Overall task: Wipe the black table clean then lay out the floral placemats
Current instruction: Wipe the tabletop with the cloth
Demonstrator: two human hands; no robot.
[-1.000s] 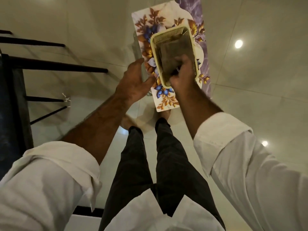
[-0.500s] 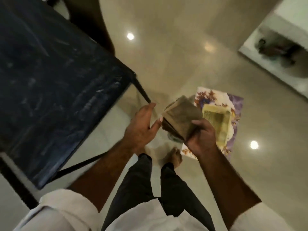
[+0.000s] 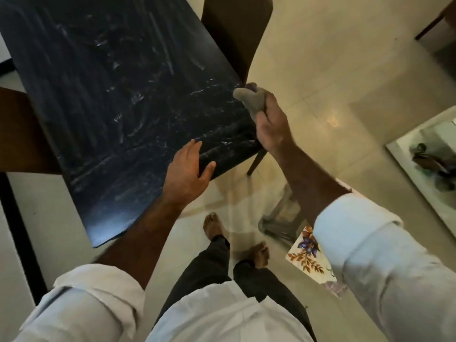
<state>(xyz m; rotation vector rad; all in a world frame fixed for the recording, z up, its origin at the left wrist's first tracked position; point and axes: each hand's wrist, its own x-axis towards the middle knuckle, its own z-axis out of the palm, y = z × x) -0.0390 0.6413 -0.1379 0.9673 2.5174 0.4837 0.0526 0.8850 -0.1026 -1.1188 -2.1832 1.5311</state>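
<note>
The black table (image 3: 111, 95) fills the upper left, its top streaked with pale smears. My right hand (image 3: 270, 119) is closed around a bunched grey-brown cloth (image 3: 249, 99), held just above the table's right edge. My left hand (image 3: 188, 166) rests flat and open on the table's near right corner, fingers spread, holding nothing. A floral placemat (image 3: 308, 257) lies on the floor at the lower right, partly hidden behind my right sleeve.
A brown chair (image 3: 237, 33) stands at the table's far right side; another brown seat (image 3: 19, 129) is at the left. A clear stool frame (image 3: 281, 218) stands by the placemat. A white shelf (image 3: 431, 164) sits at the right. My bare feet stand on glossy tiles.
I turned from the placemat and basket on the floor to the table. My right hand carried the cloth up to the table edge. My left hand moved onto the tabletop.
</note>
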